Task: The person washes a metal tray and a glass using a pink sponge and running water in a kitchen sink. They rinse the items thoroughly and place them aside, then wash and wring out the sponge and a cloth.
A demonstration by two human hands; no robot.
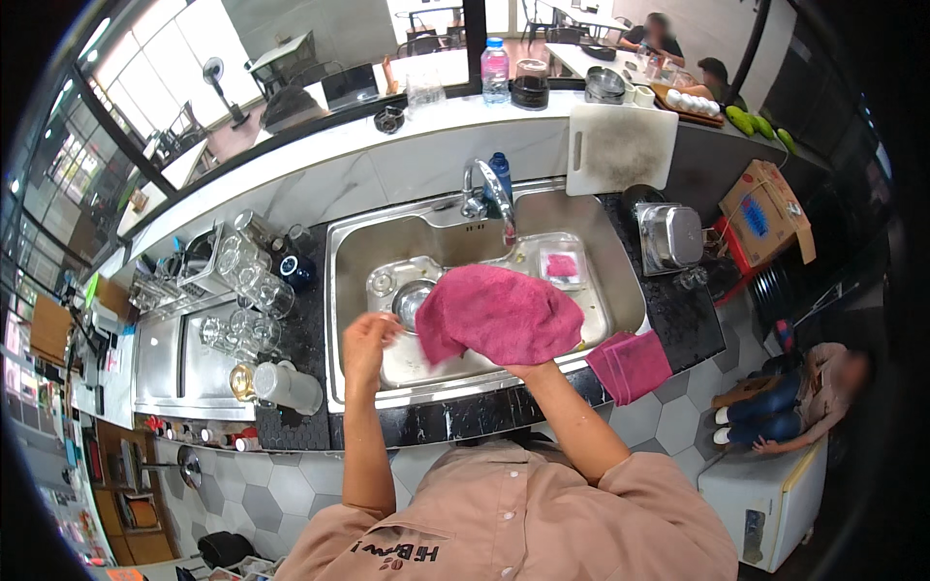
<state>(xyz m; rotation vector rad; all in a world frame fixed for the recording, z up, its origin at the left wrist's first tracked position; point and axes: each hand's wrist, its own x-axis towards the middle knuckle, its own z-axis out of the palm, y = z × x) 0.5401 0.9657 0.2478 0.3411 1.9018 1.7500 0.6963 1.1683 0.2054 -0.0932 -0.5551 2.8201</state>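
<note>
A pink towel is spread over my right hand, hiding all but the heel of the palm and the wrist. It hangs above the stainless steel sink. Left of the towel, my left hand hovers over the sink's left side with loosely bent fingers and nothing visible in it. Behind the towel's left edge, a round metal bowl sits in the basin, partly covered. A square clear container with something pink inside lies at the basin's right. The curved faucet stands at the back.
A folded pink cloth hangs over the counter's front edge. Glass mugs and a frosted pitcher stand left. A cutting board leans behind, and a metal pan sits right. A person sits on a white chest at far right.
</note>
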